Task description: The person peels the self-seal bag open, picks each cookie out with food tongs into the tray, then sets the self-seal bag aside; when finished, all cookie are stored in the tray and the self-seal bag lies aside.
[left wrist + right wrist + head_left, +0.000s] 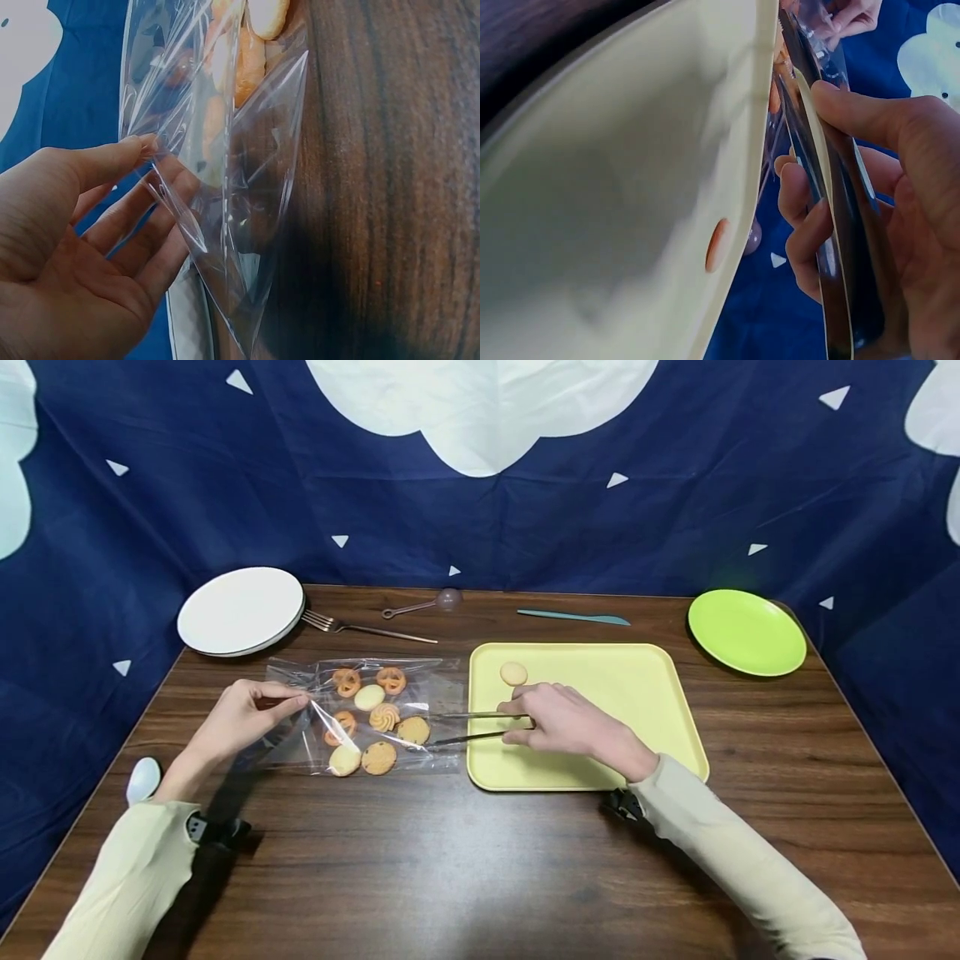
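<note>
Nearest the camera, a left sleeve (123, 868) runs in well left of the yellow tray (637, 693); its left hand (238, 722) pinches film at the far end of the clear plastic bag (362, 720), which lies just beside the tray's left rim with pretzel-shaped and round cookies in it. Across that rim reach metal tongs (480, 715), gripped by the right hand (558, 718) over the tray, arms slightly apart, tips near a speckled cookie (413, 732); whether they are inside the film I cannot tell. It would pay to hold the film taut, stay low and squeeze lightly, as cookies likely crumble. The raised rim could snag the tongs. A lone round cookie (513, 673) sits in the tray's back left corner; the middle offers room, as does bare wood before the tray.
</note>
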`<state>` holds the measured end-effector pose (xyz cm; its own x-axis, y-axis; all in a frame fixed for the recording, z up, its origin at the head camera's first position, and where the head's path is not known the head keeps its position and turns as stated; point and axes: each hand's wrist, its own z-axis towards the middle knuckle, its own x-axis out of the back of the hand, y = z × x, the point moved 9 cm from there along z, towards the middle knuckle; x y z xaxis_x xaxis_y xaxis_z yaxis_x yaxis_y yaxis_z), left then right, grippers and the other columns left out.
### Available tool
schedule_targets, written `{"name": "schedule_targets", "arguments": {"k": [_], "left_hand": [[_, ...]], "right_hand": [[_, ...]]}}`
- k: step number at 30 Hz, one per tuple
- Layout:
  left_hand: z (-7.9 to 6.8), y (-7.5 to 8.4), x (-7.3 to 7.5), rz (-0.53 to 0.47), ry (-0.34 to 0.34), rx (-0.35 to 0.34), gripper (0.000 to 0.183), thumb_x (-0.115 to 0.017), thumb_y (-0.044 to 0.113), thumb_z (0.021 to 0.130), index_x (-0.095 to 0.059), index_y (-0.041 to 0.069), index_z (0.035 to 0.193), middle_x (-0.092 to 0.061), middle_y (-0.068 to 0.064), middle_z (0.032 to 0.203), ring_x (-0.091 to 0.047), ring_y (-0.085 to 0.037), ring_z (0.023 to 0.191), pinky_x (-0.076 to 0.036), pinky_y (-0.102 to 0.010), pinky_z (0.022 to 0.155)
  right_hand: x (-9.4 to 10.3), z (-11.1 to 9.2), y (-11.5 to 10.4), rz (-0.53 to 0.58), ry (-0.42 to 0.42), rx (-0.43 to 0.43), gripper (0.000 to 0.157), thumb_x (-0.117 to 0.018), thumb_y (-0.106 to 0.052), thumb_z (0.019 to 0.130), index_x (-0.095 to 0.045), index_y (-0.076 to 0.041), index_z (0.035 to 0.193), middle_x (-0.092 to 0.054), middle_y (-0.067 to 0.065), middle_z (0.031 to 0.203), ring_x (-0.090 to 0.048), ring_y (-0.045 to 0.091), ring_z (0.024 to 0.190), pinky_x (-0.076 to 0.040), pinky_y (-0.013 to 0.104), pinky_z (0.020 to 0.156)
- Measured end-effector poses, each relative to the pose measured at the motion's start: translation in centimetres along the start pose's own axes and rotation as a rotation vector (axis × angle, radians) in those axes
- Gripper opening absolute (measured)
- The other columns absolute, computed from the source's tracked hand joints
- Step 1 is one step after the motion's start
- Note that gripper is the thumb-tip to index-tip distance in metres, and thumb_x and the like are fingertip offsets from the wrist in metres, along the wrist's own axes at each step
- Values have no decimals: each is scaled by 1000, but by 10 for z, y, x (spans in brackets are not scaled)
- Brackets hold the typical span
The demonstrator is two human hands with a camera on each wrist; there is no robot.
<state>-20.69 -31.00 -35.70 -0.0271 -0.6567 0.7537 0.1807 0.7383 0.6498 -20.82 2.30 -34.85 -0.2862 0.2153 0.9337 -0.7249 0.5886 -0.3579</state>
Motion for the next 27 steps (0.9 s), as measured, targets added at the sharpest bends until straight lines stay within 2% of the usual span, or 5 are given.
{"name": "schedule_targets", "arguments": {"k": [8,13,18,23,27], "left_hand": [[0,1,0,-4,2,-15,19,-65,14,90,-73,0,99,-69,-17,96,-53,10,80,-41,-12,63],[-1,1,0,-1,7,-26,19,-65,13,90,-73,-1,99,-69,-18,95,-53,12,80,-40,-11,64],[-2,0,2,7,13,-27,18,-66,13,90,-73,-1,98,-70,-17,93,-48,2,65,-35,-17,54],[-3,0,3,10,14,-24,18,-66,13,89,-74,0,98,-70,-17,94,-51,1,70,-36,-16,58],[-2,1,2,13,10,-25,18,-65,13,90,-73,-1,98,-70,-17,94,-50,-1,70,-35,-17,58]], "right_hand": [[22,-26,22,51,88,-49,32,-71,-30,85,-70,-9,110,-57,-4,78,-43,5,56,-41,29,57],[39,-54,47,88,164,-110,38,-72,-27,84,-68,-4,113,-67,4,92,-44,6,54,-41,28,58],[50,-82,78,63,193,-215,41,-72,-28,85,-67,-1,116,-68,7,95,-44,9,54,-38,29,53],[52,-106,104,29,179,-357,45,-70,-32,85,-66,-2,118,-67,11,101,-46,14,57,-36,31,50],[52,-121,115,13,168,-434,48,-70,-34,85,-64,-1,119,-66,14,104,-48,17,61,-36,32,49]]}}
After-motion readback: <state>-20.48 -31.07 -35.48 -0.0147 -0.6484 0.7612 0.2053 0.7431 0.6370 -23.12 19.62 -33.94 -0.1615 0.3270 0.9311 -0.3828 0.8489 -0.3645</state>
